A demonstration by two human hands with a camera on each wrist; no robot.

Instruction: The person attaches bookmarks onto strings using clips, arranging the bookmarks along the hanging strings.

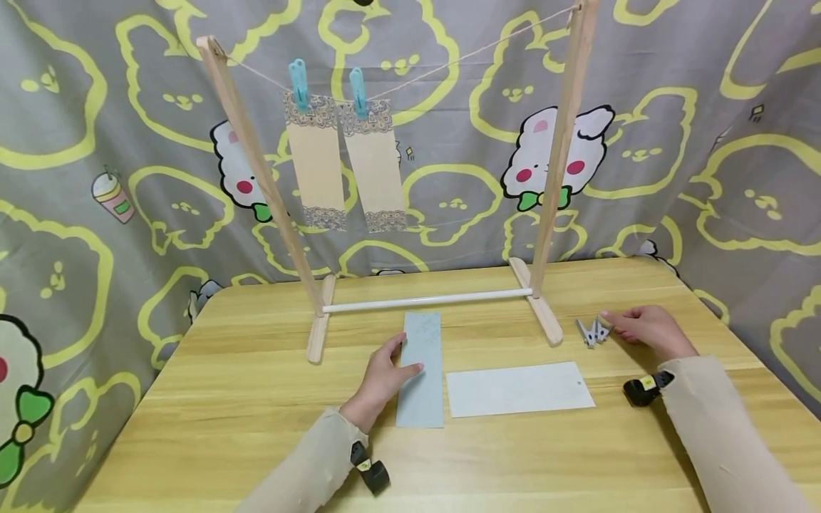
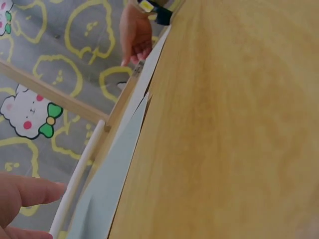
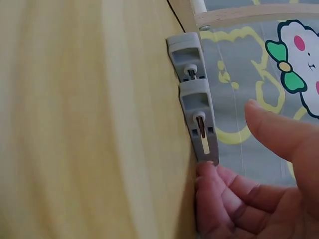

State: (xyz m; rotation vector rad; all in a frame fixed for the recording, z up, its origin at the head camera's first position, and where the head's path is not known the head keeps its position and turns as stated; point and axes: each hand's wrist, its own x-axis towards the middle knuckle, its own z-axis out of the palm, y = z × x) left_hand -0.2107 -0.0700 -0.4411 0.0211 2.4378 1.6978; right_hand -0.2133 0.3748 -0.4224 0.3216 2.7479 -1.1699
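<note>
A light blue paper strip [image 1: 420, 402] lies lengthwise on the table, with my left hand [image 1: 380, 377] at its left edge. That hand's thumb and fingers are spread apart, the thumb over the strip; whether they touch it I cannot tell. To its right, a white paper strip [image 1: 513, 390] with a small hole lies crosswise. Several grey clothespins [image 1: 593, 333] lie together at the right. My right hand [image 1: 651, 331] reaches them from the right. In the right wrist view, its fingertips are at the end of the nearer clothespin [image 3: 199, 112], while the thumb stands apart.
Behind the strips stands a wooden frame [image 1: 556, 171] with a white crossbar [image 1: 426, 300] and a string. Two blue clothespins [image 1: 298, 84] hold two cream strips [image 1: 316, 164] with patterned ends on the string. A patterned curtain [image 1: 449, 235] hangs behind the table [image 1: 256, 399].
</note>
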